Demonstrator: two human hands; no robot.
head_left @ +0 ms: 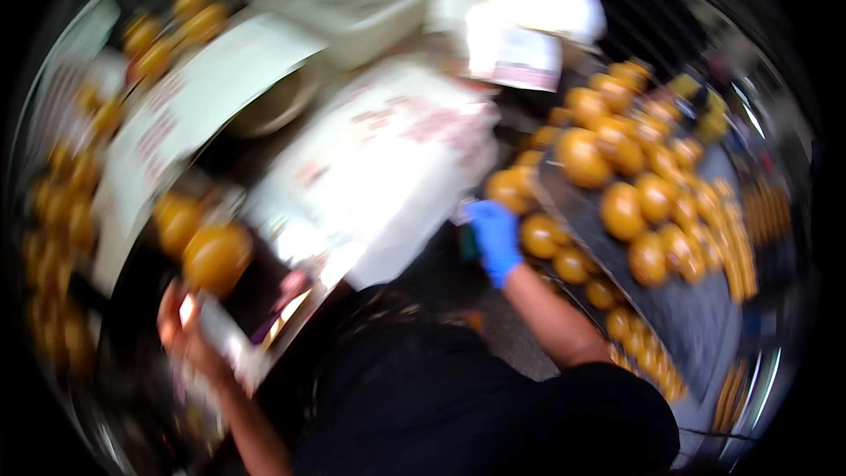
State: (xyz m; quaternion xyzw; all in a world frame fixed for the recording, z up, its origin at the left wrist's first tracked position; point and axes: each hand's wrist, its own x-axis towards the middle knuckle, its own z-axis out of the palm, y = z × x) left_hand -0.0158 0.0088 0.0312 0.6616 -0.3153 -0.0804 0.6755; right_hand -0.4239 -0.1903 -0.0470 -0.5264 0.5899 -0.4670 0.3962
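Note:
The picture is smeared by motion. My left hand (187, 335) is bare, its fingers apart, just below a large round glossy orange-yellow ball (218, 257) that looks like fruit. A pale, shiny, plastic-like thing (227, 335) lies beside that hand. My right hand (495, 242) wears a blue glove and is closed at the right edge of a white printed sheet or bag (388, 150). A small pale bit shows at its fingertips and something dark green (468, 244) below; what it grips is too blurred to make out.
Many similar orange-yellow balls (624, 211) are heaped on a dark slanted board (652, 308) at right. More balls (66, 229) stand at far left. A white tub (352, 9), a white printed panel (189, 106) and a round brown container (282, 101) are at the back.

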